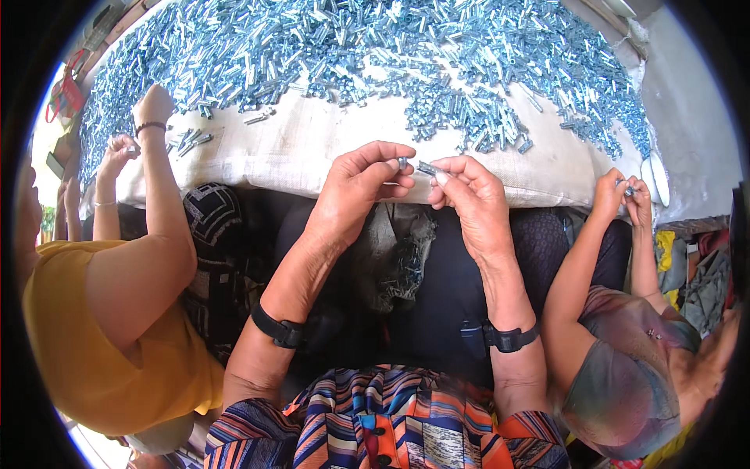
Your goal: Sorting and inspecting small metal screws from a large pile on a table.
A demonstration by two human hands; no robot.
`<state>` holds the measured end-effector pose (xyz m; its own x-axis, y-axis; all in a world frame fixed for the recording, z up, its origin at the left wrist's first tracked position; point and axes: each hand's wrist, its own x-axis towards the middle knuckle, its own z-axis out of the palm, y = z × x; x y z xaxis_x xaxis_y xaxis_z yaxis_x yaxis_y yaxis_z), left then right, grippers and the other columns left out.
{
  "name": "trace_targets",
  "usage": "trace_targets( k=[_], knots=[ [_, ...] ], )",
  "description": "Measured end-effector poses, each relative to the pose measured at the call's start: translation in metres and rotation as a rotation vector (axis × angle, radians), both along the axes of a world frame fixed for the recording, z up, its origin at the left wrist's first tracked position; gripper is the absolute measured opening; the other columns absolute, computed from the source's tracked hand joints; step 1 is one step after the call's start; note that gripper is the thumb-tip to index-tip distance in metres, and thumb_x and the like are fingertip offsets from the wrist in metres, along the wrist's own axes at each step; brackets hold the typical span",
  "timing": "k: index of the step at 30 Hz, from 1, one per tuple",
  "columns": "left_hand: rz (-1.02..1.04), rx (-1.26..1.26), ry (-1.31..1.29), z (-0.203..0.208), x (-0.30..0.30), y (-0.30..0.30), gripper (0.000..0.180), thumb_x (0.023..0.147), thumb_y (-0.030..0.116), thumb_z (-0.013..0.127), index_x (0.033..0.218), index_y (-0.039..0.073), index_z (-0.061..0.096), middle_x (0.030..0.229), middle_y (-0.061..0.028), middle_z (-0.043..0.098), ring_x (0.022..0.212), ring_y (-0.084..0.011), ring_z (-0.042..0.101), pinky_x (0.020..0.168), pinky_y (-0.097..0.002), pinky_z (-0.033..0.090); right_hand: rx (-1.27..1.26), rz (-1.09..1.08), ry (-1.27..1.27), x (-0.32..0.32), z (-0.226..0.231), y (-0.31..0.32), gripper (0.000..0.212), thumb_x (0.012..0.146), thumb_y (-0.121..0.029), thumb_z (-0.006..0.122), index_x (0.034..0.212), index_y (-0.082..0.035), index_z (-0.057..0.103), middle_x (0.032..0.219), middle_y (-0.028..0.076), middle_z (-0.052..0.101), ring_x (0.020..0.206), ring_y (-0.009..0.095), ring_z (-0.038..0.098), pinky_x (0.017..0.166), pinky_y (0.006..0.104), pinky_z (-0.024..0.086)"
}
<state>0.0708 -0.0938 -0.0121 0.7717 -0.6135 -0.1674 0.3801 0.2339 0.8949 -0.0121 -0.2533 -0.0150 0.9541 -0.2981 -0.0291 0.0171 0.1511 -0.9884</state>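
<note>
My left hand (pixel 353 186) is raised just off the near edge of the table, its thumb and fingers pinched on a small shiny metal piece (pixel 403 162), perhaps a nut. Opposite it, my right hand (pixel 473 197) grips a short silvery metal tube (pixel 426 168) between thumb and fingers, one end pointing at the left hand. A narrow gap separates the two pieces. Beyond my hands, a large heap of small bluish metal tubes and fittings (pixel 312 47) spreads over the pale cloth (pixel 301 137) on the table.
A co-worker in a yellow top (pixel 117 336) sits at my left, hands over the cloth. On my right, another person's hands (pixel 623 195) hold a small metal part. Loose tubes (pixel 190 141) lie near the left edge. A dirty grey cloth (pixel 391 258) hangs below my hands.
</note>
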Motion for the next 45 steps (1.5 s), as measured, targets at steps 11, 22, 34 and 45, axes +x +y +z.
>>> trace_targets(
  k=[11, 22, 34, 45],
  knots=[
    [-0.037, -0.095, -0.002, -0.007, -0.016, 0.013, 0.014, 0.089, 0.009, 0.058, 0.102, 0.001, 0.059, 0.085, -0.0050, 0.062, 0.074, -0.0101, 0.059, 0.068, -0.0230, 0.051, -0.011, 0.062, -0.019, -0.017, 0.000, 0.008, 0.012, 0.090, -0.008, 0.057, 0.098, 0.000, 0.060, 0.078, 0.004, 0.060, 0.069, 0.009, 0.058, 0.066, 0.0228, 0.047],
    [-0.056, -0.048, -0.094, -0.003, -0.018, 0.024, 0.014, 0.089, 0.009, 0.060, 0.100, 0.000, 0.061, 0.082, -0.0048, 0.062, 0.070, -0.0099, 0.058, 0.067, -0.0225, 0.050, 0.147, 0.110, -0.068, -0.021, -0.005, 0.016, 0.011, 0.090, -0.008, 0.056, 0.098, 0.000, 0.060, 0.075, 0.004, 0.061, 0.067, 0.009, 0.059, 0.062, 0.0228, 0.049],
    [-0.291, -0.136, -0.115, -0.015, -0.035, 0.033, 0.016, 0.087, 0.016, 0.065, 0.095, 0.004, 0.059, 0.082, -0.0016, 0.060, 0.065, -0.0068, 0.053, 0.059, -0.0205, 0.045, 0.604, 0.368, 0.102, -0.043, -0.007, 0.018, 0.014, 0.092, -0.013, 0.056, 0.097, -0.001, 0.060, 0.078, 0.004, 0.060, 0.063, 0.011, 0.058, 0.058, 0.0258, 0.049],
    [-0.458, 0.269, -0.285, -0.025, -0.023, 0.040, 0.013, 0.086, 0.008, 0.062, 0.097, 0.001, 0.062, 0.078, 0.0004, 0.059, 0.070, -0.0061, 0.054, 0.062, -0.0223, 0.046, 0.009, 0.271, 0.289, -0.067, -0.045, 0.004, 0.012, 0.091, -0.006, 0.054, 0.096, 0.000, 0.061, 0.074, 0.001, 0.059, 0.065, 0.008, 0.056, 0.061, 0.0222, 0.047]
  ],
)
